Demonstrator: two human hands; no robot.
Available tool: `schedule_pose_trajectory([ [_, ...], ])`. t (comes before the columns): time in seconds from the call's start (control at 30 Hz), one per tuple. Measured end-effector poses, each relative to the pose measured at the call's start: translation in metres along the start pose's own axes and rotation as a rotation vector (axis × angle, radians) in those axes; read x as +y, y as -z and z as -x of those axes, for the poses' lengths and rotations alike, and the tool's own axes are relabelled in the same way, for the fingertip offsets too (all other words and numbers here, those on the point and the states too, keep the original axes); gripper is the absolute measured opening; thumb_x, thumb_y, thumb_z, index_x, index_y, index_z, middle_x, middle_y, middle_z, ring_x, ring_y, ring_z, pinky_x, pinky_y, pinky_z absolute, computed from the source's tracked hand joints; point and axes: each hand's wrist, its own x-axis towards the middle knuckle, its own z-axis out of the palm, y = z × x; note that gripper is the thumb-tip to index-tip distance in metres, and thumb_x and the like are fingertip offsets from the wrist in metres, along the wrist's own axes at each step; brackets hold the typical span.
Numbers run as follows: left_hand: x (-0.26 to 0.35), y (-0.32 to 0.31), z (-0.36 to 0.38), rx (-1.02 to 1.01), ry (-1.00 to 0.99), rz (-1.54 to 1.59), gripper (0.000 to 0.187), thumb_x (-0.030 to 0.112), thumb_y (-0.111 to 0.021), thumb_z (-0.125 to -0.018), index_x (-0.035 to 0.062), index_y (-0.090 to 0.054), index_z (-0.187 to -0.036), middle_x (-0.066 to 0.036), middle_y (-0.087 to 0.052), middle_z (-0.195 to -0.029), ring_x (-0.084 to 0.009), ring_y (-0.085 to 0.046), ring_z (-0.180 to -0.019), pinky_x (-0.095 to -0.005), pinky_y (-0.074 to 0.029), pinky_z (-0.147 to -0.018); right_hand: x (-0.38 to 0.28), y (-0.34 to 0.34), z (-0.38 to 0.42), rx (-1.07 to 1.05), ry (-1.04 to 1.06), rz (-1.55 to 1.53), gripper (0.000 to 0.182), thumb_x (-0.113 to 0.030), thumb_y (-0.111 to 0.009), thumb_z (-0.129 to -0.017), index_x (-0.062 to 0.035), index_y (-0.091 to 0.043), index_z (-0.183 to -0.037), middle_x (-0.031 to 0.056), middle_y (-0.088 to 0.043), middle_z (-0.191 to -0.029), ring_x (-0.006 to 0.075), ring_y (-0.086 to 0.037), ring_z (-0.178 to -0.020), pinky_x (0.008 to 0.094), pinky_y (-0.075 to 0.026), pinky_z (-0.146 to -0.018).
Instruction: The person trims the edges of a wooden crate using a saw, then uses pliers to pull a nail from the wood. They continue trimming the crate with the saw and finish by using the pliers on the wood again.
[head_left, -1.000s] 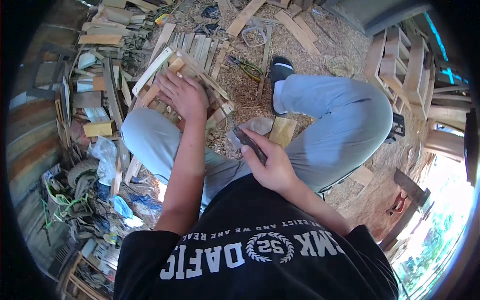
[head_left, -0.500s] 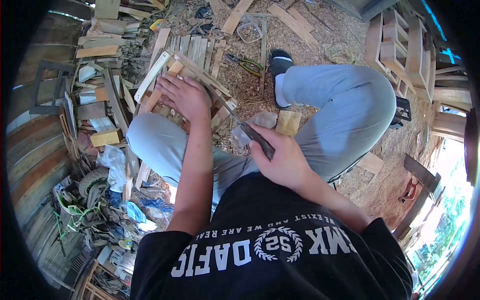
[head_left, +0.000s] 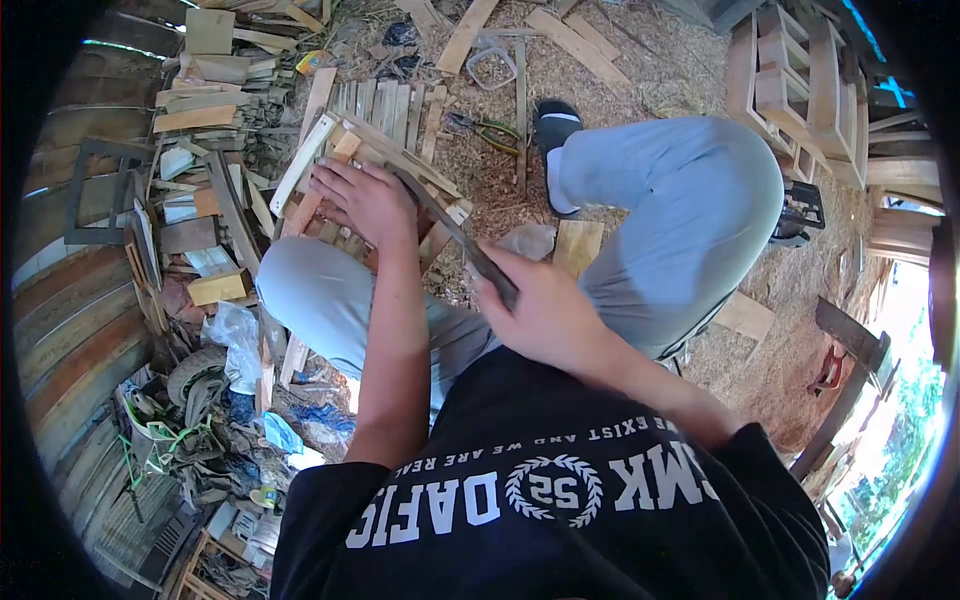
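My left hand (head_left: 368, 203) lies flat with its fingers spread on a small slatted wooden frame (head_left: 318, 163), close to a reddish-brown slat. My right hand (head_left: 540, 308) is wrapped around the dark handle of a long, narrow flat-bladed tool (head_left: 445, 222). Its blade slants up and left across the near right side of the frame, and its far end lies right by my left fingers and wrist. The frame rests against my bent left leg (head_left: 318, 295). Beside my lap lies a short wood block (head_left: 577, 247), with a crumpled clear plastic bag (head_left: 530, 241) next to it.
Yellow-green handled pliers (head_left: 490, 131) lie on the shavings-covered ground, near my sandalled foot (head_left: 557, 125). Stacked wood offcuts (head_left: 205, 100) fill the left side. Wooden crate frames (head_left: 800, 85) stand at the upper right. A clear plastic tub (head_left: 492, 68) sits ahead.
My right hand has moved a little to the left, pushing the tool further along the frame's edge. My left hand stays flat on the frame. The view has shifted slightly.
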Motion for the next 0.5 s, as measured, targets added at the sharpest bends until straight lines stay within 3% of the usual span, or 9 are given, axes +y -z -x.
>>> schedule_pose_trajectory([
  [0.13, 0.0, -0.002, -0.002, 0.009, 0.001, 0.01, 0.07, 0.034, -0.038, -0.114, -0.0064, -0.028, -0.17, -0.027, -0.025, -0.179, -0.044, -0.019, -0.168, -0.0658, -0.017, -0.132, -0.004, 0.0, -0.003, 0.016, 0.001, -0.055, 0.044, -0.027, -0.067, -0.1, 0.0007, -0.07, -0.134, 0.0312, -0.075, -0.09, 0.0478, -0.076, -0.084, 0.0546, -0.062, -0.078],
  [0.2, 0.004, 0.003, -0.004, 0.005, 0.023, 0.036, 0.069, 0.034, -0.038, -0.114, -0.0066, -0.029, -0.169, -0.028, -0.025, -0.179, -0.0442, -0.021, -0.167, -0.066, -0.018, -0.132, -0.016, -0.005, -0.013, -0.088, -0.088, 0.051, 0.047, -0.027, -0.068, -0.1, 0.001, -0.07, -0.137, 0.03, -0.076, -0.093, 0.0478, -0.076, -0.086, 0.0545, -0.063, -0.081],
  [0.27, 0.004, 0.007, 0.0, -0.016, 0.025, 0.06, 0.068, 0.033, -0.038, -0.114, -0.0068, -0.03, -0.169, -0.028, -0.026, -0.178, -0.0444, -0.022, -0.167, -0.0662, -0.019, -0.132, -0.009, 0.005, -0.001, -0.058, -0.143, 0.079, 0.046, -0.028, -0.069, -0.099, 0.0019, -0.071, -0.134, 0.0303, -0.076, -0.094, 0.0487, -0.076, -0.088, 0.0547, -0.063, -0.083],
  [0.33, 0.002, 0.003, -0.001, 0.026, -0.005, 0.013, 0.068, 0.033, -0.039, -0.113, -0.0072, -0.031, -0.168, -0.029, -0.027, -0.177, -0.0448, -0.024, -0.166, -0.0666, -0.02, -0.131, -0.004, 0.015, 0.014, 0.009, -0.007, -0.052, 0.047, -0.03, -0.068, -0.1, 0.0032, -0.071, -0.133, 0.0315, -0.076, -0.096, 0.0493, -0.076, -0.09, 0.0552, -0.062, -0.085],
  [0.5, 0.002, 0.002, -0.002, 0.046, 0.005, 0.01, 0.068, 0.032, -0.039, -0.113, -0.0072, -0.032, -0.168, -0.029, -0.029, -0.177, -0.0447, -0.025, -0.166, -0.0669, -0.021, -0.131, -0.014, -0.002, -0.013, -0.026, -0.056, 0.031, 0.045, -0.026, -0.067, -0.1, 0.0034, -0.071, -0.134, 0.0298, -0.077, -0.098, 0.0485, -0.076, -0.09, 0.0545, -0.062, -0.085],
])
